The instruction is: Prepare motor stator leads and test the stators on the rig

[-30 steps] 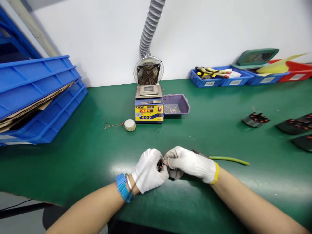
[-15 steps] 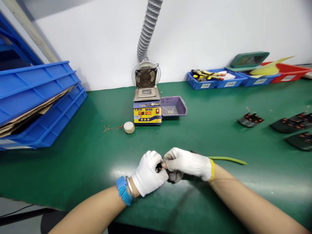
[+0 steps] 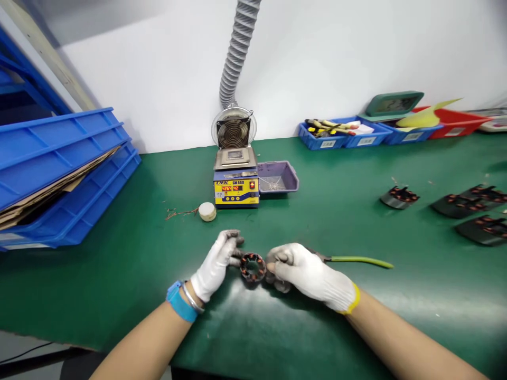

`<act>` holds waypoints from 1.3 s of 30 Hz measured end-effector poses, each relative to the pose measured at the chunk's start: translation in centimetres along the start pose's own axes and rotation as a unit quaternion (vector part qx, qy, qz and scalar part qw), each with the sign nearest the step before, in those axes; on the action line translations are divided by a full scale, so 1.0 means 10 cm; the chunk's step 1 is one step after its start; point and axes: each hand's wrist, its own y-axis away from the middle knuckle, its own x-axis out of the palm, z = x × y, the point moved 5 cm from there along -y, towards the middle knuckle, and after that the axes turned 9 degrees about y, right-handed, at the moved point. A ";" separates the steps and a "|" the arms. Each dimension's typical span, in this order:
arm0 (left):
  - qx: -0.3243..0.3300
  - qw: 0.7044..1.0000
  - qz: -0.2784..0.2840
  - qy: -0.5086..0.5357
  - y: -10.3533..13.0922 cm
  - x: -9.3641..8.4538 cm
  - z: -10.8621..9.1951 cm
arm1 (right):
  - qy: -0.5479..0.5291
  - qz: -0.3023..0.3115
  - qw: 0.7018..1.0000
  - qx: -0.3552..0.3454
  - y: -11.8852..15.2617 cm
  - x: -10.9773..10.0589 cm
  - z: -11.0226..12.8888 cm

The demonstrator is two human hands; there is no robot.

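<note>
Green desk [image 3: 130,279]: unit [image 3: 236,193] marked "CM", reading "42"; blue bin [image 3: 316,142], tools [image 3: 330,126] inside; ring [image 3: 253,278] between left hand [image 3: 216,268], fingers apart, and right hand [image 3: 303,272], fingertips together.

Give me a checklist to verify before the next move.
1. Left hand off the wound ring: cannot tell; open, fingertips right beside it.
2. Right hand gripping the ring: cannot tell; fingers curled at its right side.
3. Ring's copper windings visible from above: ok.
4. Yellow-fronted machine display lit: ok.
5. Green-handled tool fully visible: not ok; partly behind the right hand.
6. Gloves on both hands: ok.
</note>
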 end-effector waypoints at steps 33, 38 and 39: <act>0.385 0.906 0.037 -0.171 0.57 0.29 -0.49 | -0.061 -0.027 0.998 0.016 0.09 0.05 0.10; 0.159 0.975 0.070 -0.137 0.31 0.29 -0.27 | 0.215 -0.085 0.970 -0.079 0.16 0.01 0.28; 0.103 0.975 0.103 -0.168 0.25 0.32 -0.21 | 0.215 -0.092 0.969 -0.077 0.15 0.01 0.27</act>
